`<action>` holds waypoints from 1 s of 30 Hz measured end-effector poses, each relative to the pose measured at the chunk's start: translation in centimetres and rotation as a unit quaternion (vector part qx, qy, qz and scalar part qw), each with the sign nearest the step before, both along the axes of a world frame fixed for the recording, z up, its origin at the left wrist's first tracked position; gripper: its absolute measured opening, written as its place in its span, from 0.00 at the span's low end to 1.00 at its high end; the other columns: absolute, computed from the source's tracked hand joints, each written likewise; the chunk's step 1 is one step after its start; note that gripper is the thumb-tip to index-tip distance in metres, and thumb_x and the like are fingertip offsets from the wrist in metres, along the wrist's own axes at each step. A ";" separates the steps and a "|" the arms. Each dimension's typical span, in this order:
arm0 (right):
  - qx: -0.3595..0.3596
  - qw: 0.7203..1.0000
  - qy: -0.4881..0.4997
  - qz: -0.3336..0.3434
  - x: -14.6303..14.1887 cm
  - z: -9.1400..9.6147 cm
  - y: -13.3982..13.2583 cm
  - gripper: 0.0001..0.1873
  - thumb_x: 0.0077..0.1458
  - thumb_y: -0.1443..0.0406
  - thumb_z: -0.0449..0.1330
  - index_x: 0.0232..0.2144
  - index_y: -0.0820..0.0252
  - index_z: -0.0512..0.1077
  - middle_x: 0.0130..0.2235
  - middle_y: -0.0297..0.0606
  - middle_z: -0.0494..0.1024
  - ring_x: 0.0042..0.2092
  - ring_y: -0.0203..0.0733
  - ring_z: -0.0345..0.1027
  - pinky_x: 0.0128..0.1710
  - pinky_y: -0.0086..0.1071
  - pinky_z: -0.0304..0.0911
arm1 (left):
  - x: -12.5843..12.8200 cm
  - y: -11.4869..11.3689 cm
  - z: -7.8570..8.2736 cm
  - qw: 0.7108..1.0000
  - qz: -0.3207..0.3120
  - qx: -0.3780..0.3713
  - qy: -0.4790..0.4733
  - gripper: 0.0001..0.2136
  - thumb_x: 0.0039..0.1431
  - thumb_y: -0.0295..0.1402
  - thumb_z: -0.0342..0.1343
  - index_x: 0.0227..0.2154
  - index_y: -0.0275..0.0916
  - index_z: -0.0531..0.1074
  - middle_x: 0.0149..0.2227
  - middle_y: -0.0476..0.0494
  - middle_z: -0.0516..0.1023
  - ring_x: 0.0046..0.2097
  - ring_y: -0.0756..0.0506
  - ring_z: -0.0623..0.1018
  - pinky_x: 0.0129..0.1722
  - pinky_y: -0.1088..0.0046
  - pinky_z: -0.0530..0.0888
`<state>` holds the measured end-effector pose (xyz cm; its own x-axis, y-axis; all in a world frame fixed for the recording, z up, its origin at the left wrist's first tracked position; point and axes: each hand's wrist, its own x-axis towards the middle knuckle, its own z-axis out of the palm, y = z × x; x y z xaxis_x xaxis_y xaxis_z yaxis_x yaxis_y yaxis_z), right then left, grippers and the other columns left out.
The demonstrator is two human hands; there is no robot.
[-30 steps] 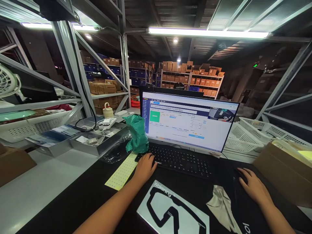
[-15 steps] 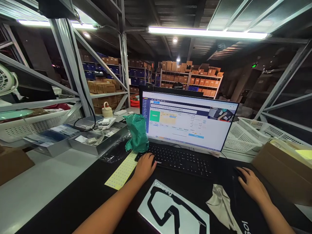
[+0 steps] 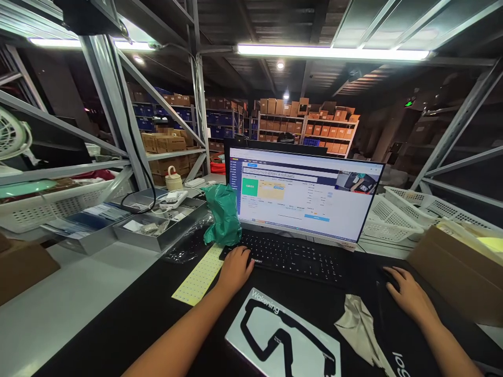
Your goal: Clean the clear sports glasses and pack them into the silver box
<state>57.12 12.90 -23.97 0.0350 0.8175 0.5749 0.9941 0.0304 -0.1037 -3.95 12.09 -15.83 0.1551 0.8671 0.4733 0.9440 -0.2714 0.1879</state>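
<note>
My left hand (image 3: 236,267) rests with loosely curled fingers on the left end of a black keyboard (image 3: 291,256). My right hand (image 3: 408,298) lies cupped over a dark mouse (image 3: 387,277) on a black mouse pad (image 3: 401,340). Behind the keyboard stands a lit monitor (image 3: 302,191) with a software page open. A white box printed with a glasses outline (image 3: 283,340) lies between my forearms. A crumpled grey cloth (image 3: 359,327) sits beside it.
A green plastic bag (image 3: 223,214) and a yellow sticker sheet (image 3: 198,275) lie left of the keyboard. Metal trays (image 3: 157,228) with small parts stand at the left, white baskets (image 3: 393,217) and a cardboard box (image 3: 451,272) at the right. Shelving with cartons fills the background.
A yellow panel has appeared on the screen beside the green block. Both hands have stayed where they were; the view shifted slightly.
</note>
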 end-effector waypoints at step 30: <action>-0.033 0.991 0.032 -0.124 -3.4 3.5 -2.0 0.23 0.58 0.61 0.53 0.55 0.56 0.72 0.57 0.48 0.69 0.53 0.53 0.71 0.54 0.44 0.67 | -0.5 1.2 -0.9 0.999 -0.026 0.040 0.013 0.16 0.65 0.36 0.48 0.47 0.34 0.75 0.51 0.30 0.77 0.53 0.33 0.76 0.54 0.52 0.73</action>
<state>53.74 10.91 -20.49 0.2744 0.8145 0.5112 0.9615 -0.2232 -0.1605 -4.45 13.27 -16.70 0.2129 0.8171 0.5357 0.9322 -0.3341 0.1390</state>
